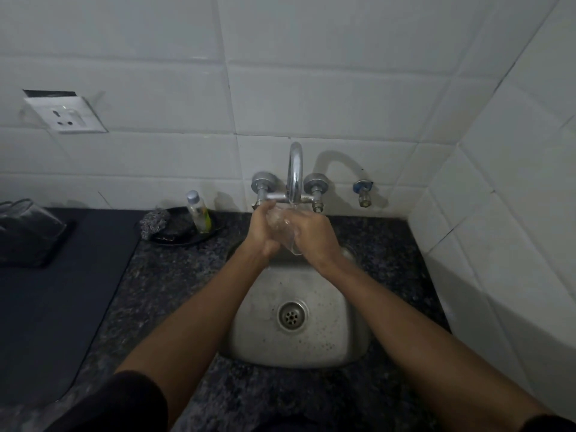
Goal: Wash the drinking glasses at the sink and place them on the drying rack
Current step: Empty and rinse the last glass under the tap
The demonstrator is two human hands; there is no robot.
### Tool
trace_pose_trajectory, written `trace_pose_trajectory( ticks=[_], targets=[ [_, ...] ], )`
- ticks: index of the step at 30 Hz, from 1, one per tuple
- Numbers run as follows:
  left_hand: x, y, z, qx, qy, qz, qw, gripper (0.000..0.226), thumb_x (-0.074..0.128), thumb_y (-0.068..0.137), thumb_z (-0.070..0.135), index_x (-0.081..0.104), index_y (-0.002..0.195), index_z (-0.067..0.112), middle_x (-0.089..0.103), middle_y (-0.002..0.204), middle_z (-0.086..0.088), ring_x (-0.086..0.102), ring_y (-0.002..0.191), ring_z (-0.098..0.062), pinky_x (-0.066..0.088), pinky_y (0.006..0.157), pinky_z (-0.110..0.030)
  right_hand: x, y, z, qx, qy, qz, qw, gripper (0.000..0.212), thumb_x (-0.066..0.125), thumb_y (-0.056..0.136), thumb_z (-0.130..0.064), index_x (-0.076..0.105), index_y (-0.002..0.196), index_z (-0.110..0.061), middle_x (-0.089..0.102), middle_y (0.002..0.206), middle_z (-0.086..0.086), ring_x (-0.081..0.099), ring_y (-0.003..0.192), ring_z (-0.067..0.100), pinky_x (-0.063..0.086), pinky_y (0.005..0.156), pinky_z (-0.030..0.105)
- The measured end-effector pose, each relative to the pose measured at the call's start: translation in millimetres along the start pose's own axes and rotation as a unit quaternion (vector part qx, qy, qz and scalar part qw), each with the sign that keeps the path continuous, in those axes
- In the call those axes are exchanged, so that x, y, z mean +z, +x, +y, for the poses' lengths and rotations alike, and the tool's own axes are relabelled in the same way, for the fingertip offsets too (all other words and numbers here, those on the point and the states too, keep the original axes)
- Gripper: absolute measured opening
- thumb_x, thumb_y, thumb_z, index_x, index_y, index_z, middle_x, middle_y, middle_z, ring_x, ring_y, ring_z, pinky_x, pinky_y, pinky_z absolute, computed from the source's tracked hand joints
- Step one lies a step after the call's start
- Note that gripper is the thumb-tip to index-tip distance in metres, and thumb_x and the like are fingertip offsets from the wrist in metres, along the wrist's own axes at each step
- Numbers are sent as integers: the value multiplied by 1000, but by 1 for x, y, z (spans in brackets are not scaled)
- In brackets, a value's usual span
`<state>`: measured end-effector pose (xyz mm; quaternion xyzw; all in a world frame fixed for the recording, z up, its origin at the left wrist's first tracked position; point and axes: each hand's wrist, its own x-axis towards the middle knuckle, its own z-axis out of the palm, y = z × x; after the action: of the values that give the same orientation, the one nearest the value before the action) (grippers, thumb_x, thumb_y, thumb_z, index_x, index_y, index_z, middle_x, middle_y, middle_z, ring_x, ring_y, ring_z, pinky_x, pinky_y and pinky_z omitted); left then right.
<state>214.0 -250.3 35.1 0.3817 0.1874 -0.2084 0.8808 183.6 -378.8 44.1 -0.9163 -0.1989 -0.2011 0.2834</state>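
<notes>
Steel sink (pixel 343 344) nearest, both forearms stretched over it; left hand (pixel 265 232) and right hand (pixel 311 235) wrap a clear glass (pixel 285 227) between them under the tap (pixel 295 173), water running; small bottle (pixel 199 213) on countertop (pixel 174 275), label unreadable; wall socket (pixel 67 115) behind

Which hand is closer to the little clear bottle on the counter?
Left. The left hand grips the glass under the tap, on the side nearer the bottle; the right hand holds the glass's far side.
</notes>
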Motion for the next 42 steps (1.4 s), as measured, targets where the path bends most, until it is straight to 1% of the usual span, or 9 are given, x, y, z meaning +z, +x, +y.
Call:
trace_pose_trajectory(
  ticks=[5,12,16,18,24,28,31,37,42],
  targets=[
    [8,-4,5,-34,30,-39,998,47,50,105,42,73,83,7,70,79,-8,70,74,-20,56,72,-34,-6,-4,3,-149,-45,33,987,31,68,90,-7,74,120,-1,75,120,15,72,110,26,57,99,32],
    [6,-6,5,27,-73,-59,995,43,43,101,34,69,94,1,66,96,-19,69,83,-31,52,88,-44,-9,-1,-1,160,81,-27,983,13,62,95,-3,73,88,-3,68,74,4,57,60,7,43,62,22],
    [7,-13,5,-6,-61,-66,996,65,47,103,56,76,95,-2,74,91,-21,74,86,-36,52,88,-52,-13,-1,4,334,242,-188,891,34,69,98,-33,72,92,0,77,89,19,76,83,32,63,78,47],
    [6,-13,8,-11,-28,-37,999,65,59,97,59,67,115,-2,74,86,-16,74,81,-33,58,77,-50,-16,-5,1,390,359,-244,812,26,68,99,-15,70,115,5,73,111,30,71,108,43,59,96,48],
    [-4,-3,9,24,11,-26,999,44,68,92,43,61,125,15,63,105,-8,66,90,-20,54,75,-40,-29,-17,21,346,548,-357,673,42,70,95,-6,59,135,-11,70,128,17,62,130,34,49,111,49],
    [-6,5,4,149,139,37,978,39,78,86,40,72,108,8,70,106,-13,68,97,-27,58,82,-42,-18,-18,15,385,496,-275,728,39,77,93,-33,63,126,-17,74,119,10,73,108,25,60,92,40],
    [-6,2,0,302,349,64,885,24,64,101,32,70,113,12,71,109,-6,70,100,-18,59,92,-43,-8,-23,18,387,431,-225,784,50,84,85,-42,65,126,-20,76,117,5,75,103,21,62,91,41],
    [-37,-1,11,448,706,-136,532,44,45,110,33,46,150,14,45,150,-10,42,141,-22,35,119,-42,-15,-27,27,380,360,-169,835,46,87,78,-38,68,116,-20,78,102,1,77,92,19,63,82,41],
    [-33,-6,28,465,756,-217,406,63,52,104,44,38,155,9,43,152,-13,39,141,-27,31,120,-41,-18,-32,30,341,295,-156,879,64,90,63,-44,68,119,-23,78,103,-1,76,92,16,65,80,41]
  ],
)
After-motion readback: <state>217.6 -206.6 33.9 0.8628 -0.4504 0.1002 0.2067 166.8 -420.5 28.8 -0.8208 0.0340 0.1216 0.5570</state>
